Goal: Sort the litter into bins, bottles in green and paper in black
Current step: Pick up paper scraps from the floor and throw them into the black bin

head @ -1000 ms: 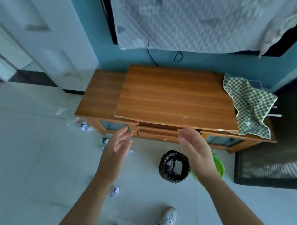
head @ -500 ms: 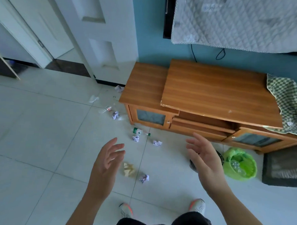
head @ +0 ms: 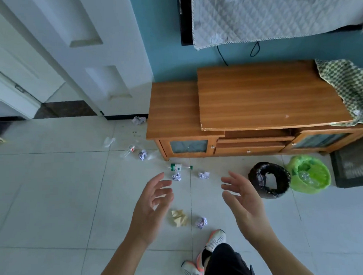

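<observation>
My left hand (head: 151, 206) and my right hand (head: 243, 203) are both raised over the tiled floor, fingers apart, holding nothing. Between them on the floor lie a yellowish crumpled paper (head: 178, 218) and a printed paper ball (head: 201, 222). Farther off lie a green-label bottle (head: 178, 167), two paper balls (head: 176, 176) (head: 203, 175), another paper ball (head: 142, 155), a clear bottle (head: 129, 151) and a paper ball (head: 138, 120) by the wall. The black bin (head: 257, 177) and the green bin (head: 325, 181), with a bottle inside, stand to the right.
A low wooden cabinet (head: 249, 111) stands against the teal wall behind the litter, with a checked cloth (head: 351, 85) on its right end. A white door (head: 76, 51) is at left. A dark crate (head: 352, 166) sits right of the green bin. My shoes (head: 215, 240) are below.
The view has swung left and back from the cabinet, bringing the scattered litter and both bins into sight. Both hands stay raised and empty.
</observation>
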